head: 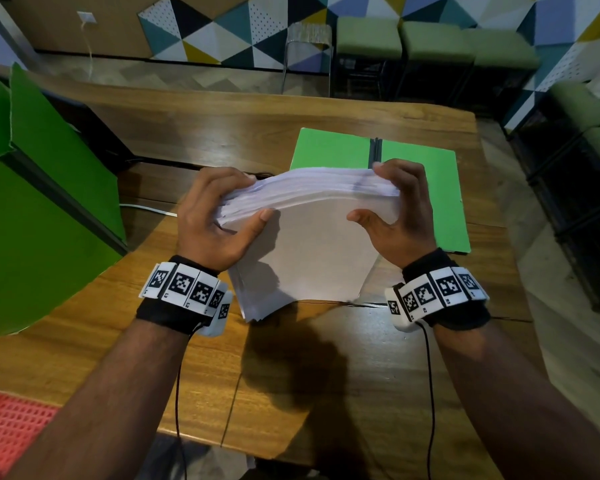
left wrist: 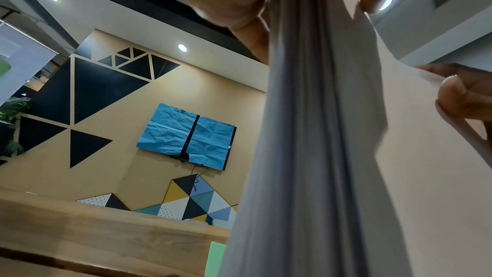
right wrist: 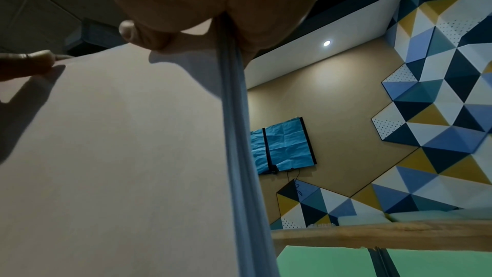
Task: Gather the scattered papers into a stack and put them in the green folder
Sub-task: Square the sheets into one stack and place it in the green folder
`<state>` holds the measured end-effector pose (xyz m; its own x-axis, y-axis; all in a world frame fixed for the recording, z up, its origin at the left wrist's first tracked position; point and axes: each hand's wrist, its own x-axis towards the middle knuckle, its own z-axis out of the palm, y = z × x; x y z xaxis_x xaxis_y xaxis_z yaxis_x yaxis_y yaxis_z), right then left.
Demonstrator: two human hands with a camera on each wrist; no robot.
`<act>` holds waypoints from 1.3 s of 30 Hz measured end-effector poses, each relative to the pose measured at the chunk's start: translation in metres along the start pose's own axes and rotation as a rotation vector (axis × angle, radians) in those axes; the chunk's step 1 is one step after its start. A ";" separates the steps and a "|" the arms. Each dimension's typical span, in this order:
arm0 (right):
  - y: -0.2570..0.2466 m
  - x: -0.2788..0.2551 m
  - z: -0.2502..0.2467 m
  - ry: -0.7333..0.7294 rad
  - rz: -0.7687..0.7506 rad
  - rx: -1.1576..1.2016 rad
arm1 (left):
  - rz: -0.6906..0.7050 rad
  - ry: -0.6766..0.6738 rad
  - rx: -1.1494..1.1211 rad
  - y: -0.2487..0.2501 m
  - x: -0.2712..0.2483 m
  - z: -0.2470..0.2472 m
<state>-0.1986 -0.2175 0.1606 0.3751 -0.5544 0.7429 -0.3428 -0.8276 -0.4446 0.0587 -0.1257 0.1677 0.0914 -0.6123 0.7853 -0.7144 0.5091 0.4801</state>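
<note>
- your left hand (head: 219, 216) and right hand (head: 395, 209) each clamp one side of the paper stack (head: 309, 251), thumbs on the near face, fingers curled over the upper edge; the stack stands on its lower edge on the wooden table (head: 94, 327), just in front of you.
- the sheets are bowed upward and fanned at the top edge. squeeze the sides inward any harder and the bend could crease, or inner sheets could slide out of line.
- the lower left corner looks ragged, with sheets stepped. if you lift without squaring it on the table first, i'd expect loose pages to slip out below your grip.
- the green folder (head: 426, 188) lies open and flat right behind the stack, partly hidden by it. carrying the stack over low could catch the folder's near edge and push it away from you.
- release one hand too early and the unsupported side will probably droop and spill.
- watch the wrist cables (head: 430, 393); they could snag the table edge.
</note>
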 end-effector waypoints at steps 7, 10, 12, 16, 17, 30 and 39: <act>0.006 -0.006 0.000 0.062 0.016 0.029 | -0.076 0.036 -0.042 -0.003 -0.004 0.003; 0.004 -0.007 0.003 0.138 0.058 0.075 | -0.280 0.058 -0.317 0.002 -0.012 0.010; 0.001 -0.006 0.004 0.176 0.158 0.131 | -0.536 0.044 -0.539 0.000 -0.021 0.015; 0.005 -0.016 0.014 0.181 0.637 0.504 | -0.792 0.067 -0.507 -0.003 -0.034 0.023; 0.005 -0.020 0.020 0.124 0.764 0.565 | -0.797 0.070 -0.519 0.000 -0.033 0.026; -0.008 -0.047 0.056 0.185 0.874 0.528 | -0.865 0.301 -0.479 0.008 -0.046 0.034; -0.007 -0.029 0.067 0.308 0.929 0.417 | -1.008 0.278 -0.426 0.012 -0.053 0.057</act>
<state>-0.1491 -0.2015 0.1088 -0.1361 -0.9864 0.0925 -0.0384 -0.0881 -0.9954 0.0058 -0.1215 0.1095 0.6817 -0.7316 -0.0020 0.0625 0.0556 0.9965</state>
